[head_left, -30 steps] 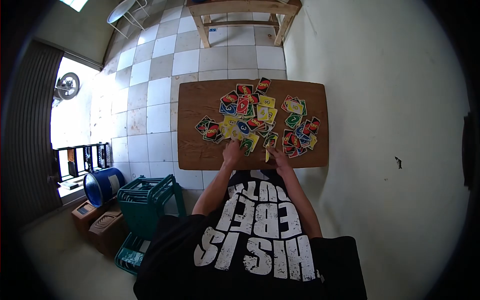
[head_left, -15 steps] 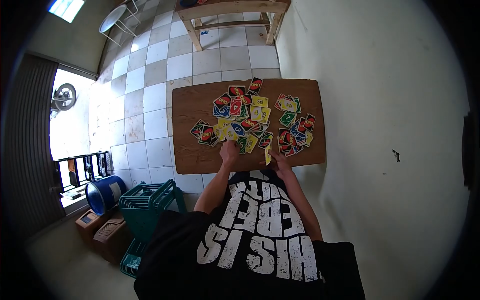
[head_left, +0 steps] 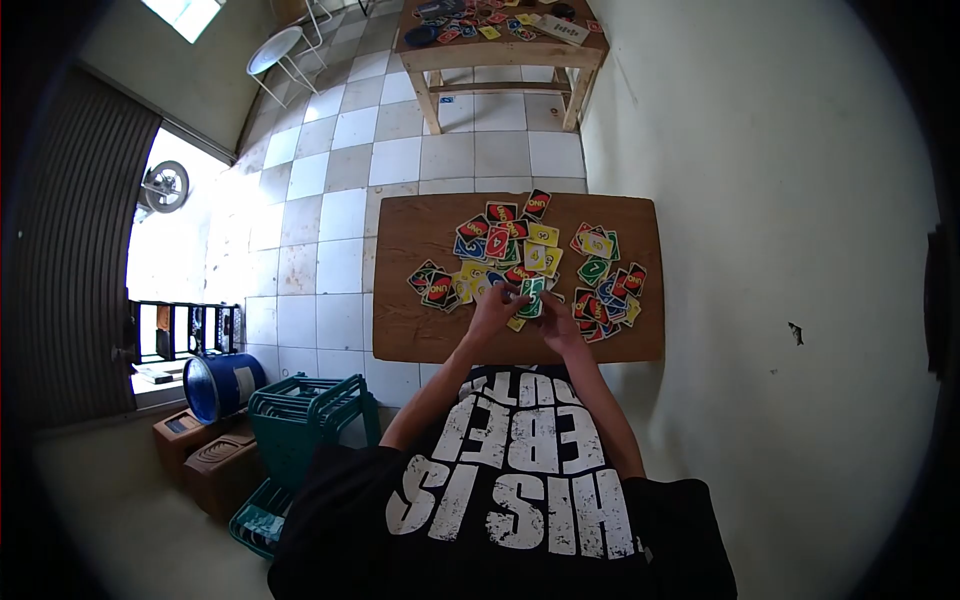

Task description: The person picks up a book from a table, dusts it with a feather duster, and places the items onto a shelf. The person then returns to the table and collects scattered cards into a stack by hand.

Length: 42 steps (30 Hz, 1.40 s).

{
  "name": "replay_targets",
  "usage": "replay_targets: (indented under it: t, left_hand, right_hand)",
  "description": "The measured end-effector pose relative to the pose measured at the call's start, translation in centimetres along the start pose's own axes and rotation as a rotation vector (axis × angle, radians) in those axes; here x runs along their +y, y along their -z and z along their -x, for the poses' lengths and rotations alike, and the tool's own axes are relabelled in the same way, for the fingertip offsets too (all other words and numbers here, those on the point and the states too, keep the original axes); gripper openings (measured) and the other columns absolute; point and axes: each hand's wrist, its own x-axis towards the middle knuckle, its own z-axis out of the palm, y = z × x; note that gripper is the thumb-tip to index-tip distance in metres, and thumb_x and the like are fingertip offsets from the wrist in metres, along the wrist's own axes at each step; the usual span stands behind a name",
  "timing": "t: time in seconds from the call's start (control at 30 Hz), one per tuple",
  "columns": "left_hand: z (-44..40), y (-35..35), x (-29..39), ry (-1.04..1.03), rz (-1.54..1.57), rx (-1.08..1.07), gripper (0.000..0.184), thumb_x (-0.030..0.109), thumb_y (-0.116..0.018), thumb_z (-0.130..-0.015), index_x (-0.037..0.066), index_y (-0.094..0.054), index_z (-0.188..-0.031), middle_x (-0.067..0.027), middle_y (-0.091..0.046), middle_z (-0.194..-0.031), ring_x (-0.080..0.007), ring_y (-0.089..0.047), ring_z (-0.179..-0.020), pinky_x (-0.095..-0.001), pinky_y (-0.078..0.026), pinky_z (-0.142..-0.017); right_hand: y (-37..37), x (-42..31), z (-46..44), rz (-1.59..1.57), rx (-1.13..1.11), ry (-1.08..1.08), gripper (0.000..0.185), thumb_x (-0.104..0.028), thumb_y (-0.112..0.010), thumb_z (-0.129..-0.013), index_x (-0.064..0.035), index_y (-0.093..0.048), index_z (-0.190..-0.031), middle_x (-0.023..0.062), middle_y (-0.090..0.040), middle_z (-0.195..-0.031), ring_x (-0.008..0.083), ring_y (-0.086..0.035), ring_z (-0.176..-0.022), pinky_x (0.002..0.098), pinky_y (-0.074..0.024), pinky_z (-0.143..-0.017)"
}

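- Table (head_left: 410, 335): brown, wood-grain top, rounded corners, looks smooth and hard; flat cards probably slide easily on it, and a thin edge will be hard to get under.
- Central spread (head_left: 500, 240): biggest card heap, runs from the far edge toward the middle of the near edge. Overlapping, faces and black-red backs mixed; glossy, likely slick. Best taken where a corner sticks out over a neighbour.
- Right cluster (head_left: 605, 300): tight overlapped heap by the right edge, nearer the near corner. Likely shifts as a lump if pushed.
- Left hand (head_left: 493, 310): over the near side of the central spread; fingers pinched on the left side of the green 5 card.
- Right hand (head_left: 558, 326): close to the near edge, right of centre; fingers clamped on the same card's right side.
- Left cluster (head_left: 434, 288): small fanned heap toward the left edge, mostly dark backs.
- Far-right group (head_left: 595, 241): few cards toward the far right corner, yellow on top.
- Green 5 card (head_left: 533, 297): raised between both hands, near edge side, right of centre. Thin rectangle, white border, rounded corners. Should be very light, springy, creasable; hold by long edges, gently. Can't tell if others sit behind it.
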Motion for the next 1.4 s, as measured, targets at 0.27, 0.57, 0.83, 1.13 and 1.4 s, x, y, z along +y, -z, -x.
replay_targets:
  t: [0.27, 0.57, 0.83, 1.13, 1.4]
  left_hand:
    - [0.7, 0.8, 6.5, -0.102, -0.289, -0.031, 0.063, 0.031, -0.082, -0.074, 0.007, -0.053, -0.124, -0.0101, -0.063, -0.091, -0.0237, -0.059, -0.081, -0.0373, -0.046, -0.072]
    - [0.4, 1.7, 7.1, -0.442, -0.472, -0.28, 0.097, 0.037, -0.086, -0.064, 0.012, -0.04, -0.146, -0.0152, -0.046, -0.143, -0.0328, -0.038, -0.134, -0.0427, -0.033, -0.111]
    - [0.6, 1.9, 7.5, -0.436, -0.482, -0.259, 0.095, 0.038, -0.087, -0.062, 0.013, -0.043, -0.143, -0.0146, -0.048, -0.142, -0.033, -0.04, -0.134, -0.0438, -0.033, -0.11]
    - [0.9, 2.2, 8.2, -0.476, -0.409, -0.31, 0.097, 0.033, -0.086, -0.063, 0.013, -0.039, -0.145, -0.0163, -0.045, -0.142, -0.0346, -0.036, -0.135, -0.0447, -0.032, -0.11]
    - [0.9, 2.1, 7.7, -0.417, -0.394, -0.264, 0.096, 0.034, -0.086, -0.063, 0.014, -0.039, -0.144, -0.0155, -0.044, -0.141, -0.0349, -0.038, -0.132, -0.045, -0.032, -0.11]
  right_hand:
    - [0.1, -0.8, 0.3, -0.046, -0.069, 0.041, 0.025, -0.024, -0.063, -0.093, -0.01, -0.061, -0.114, 0.0025, -0.067, -0.104, 0.0148, -0.067, -0.092, 0.0321, -0.0566, -0.077]
    - [-2.2, -2.0, 2.1, -0.046, -0.149, 0.032, 0.028, -0.022, -0.061, -0.093, -0.0101, -0.06, -0.119, 0.0069, -0.068, -0.11, 0.0197, -0.068, -0.094, 0.0331, -0.0575, -0.073]
    - [-1.9, -2.2, 2.3, -0.094, -0.213, -0.005, 0.033, -0.022, -0.059, -0.095, -0.007, -0.056, -0.125, 0.0113, -0.066, -0.115, 0.0227, -0.067, -0.1, 0.0347, -0.0592, -0.076]
    - [-3.2, -2.7, 2.5, -0.05, -0.179, -0.005, 0.034, -0.027, -0.056, -0.097, -0.0059, -0.057, -0.124, 0.0084, -0.068, -0.11, 0.0184, -0.068, -0.096, 0.0341, -0.0587, -0.079]
    - [-1.8, -1.8, 1.4, -0.051, -0.192, 0.004, 0.041, -0.034, -0.051, -0.099, -0.0047, -0.055, -0.128, 0.0102, -0.067, -0.115, 0.0232, -0.068, -0.098, 0.0357, -0.0577, -0.081]
